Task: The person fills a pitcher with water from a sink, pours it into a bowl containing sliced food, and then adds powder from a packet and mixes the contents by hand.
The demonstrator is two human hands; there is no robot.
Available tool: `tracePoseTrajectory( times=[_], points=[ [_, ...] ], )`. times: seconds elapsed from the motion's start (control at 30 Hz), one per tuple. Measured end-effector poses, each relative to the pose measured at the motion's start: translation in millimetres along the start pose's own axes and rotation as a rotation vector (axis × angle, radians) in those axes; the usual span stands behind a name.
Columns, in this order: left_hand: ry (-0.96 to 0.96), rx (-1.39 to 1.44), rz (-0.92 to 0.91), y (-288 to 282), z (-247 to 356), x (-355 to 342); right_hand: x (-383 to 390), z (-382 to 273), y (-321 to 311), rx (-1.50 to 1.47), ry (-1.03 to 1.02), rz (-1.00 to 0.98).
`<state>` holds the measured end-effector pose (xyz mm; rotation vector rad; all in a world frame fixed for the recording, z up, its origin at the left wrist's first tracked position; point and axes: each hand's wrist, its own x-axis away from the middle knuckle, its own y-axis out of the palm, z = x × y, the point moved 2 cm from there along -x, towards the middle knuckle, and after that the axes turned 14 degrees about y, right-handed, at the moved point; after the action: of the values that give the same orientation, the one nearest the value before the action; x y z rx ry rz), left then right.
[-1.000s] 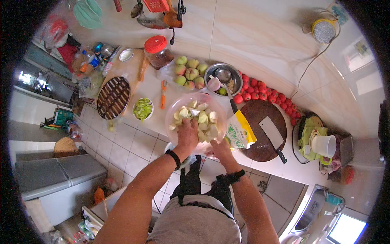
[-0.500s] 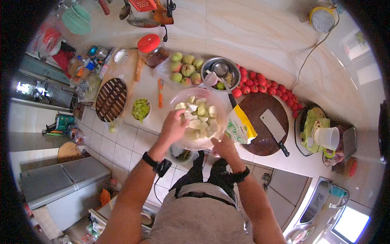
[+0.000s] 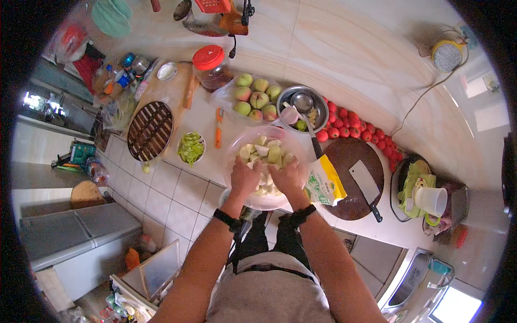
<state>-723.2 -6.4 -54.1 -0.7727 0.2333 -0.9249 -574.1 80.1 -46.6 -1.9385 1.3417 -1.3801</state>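
"What's on our left?"

"Left of centre, green slices (image 3: pixel 190 148) in a small bowl (image 3: pixel 203 153) on our counter (image 3: pixel 204 121)."

"And mid-frame?"

"Our large pinkish bowl (image 3: pixel 280 134) of pale chunks (image 3: pixel 274 155). Our left hand (image 3: pixel 246 175) and, beside it, our right hand (image 3: pixel 287 175) reach in, fingers bent and partly hidden; we cannot tell how open they are or whether they grip anything."

"Further right?"

"A yellow-and-white packet (image 3: pixel 327 182), then a cleaver (image 3: pixel 364 180) on a round board (image 3: pixel 343 154)."

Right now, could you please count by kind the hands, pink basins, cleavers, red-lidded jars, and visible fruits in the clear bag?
Left hand and right hand: 2
Pink basin: 1
Cleaver: 1
Red-lidded jar: 1
Visible fruits in the clear bag: 8
Total: 13
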Motion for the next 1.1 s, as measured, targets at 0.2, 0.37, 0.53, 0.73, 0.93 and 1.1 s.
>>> tracePoseTrajectory(
  times=[0.2,0.37,0.53,0.73,0.93,1.1],
  points=[
    [0.195,0.030,0.002,20.2,-95.5,-7.6,24.9,-32.8,28.1,-0.264,-0.050,-0.262],
    [-0.074,0.808,0.011,-1.5,-32.8,3.9,18.3,-17.3,21.6,-0.510,-0.001,-0.729],
    [-0.051,0.657,-0.159,-54.7,4.6,26.7,36.9,-8.2,-13.2,-0.380,-0.416,-0.563],
    [-0.068,0.517,0.007,-44.2,-24.2,28.5,9.2,-36.9,-49.6,-0.165,-0.543,-0.243],
    [-0.152,0.477,0.022,-8.1,-16.1,-16.0,-24.7,-52.1,-11.1,0.050,-0.620,0.027],
    [-0.298,0.575,0.053,10.8,-55.8,-28.5,-5.1,-80.4,-6.9,0.261,-0.534,-0.071]
  ],
)
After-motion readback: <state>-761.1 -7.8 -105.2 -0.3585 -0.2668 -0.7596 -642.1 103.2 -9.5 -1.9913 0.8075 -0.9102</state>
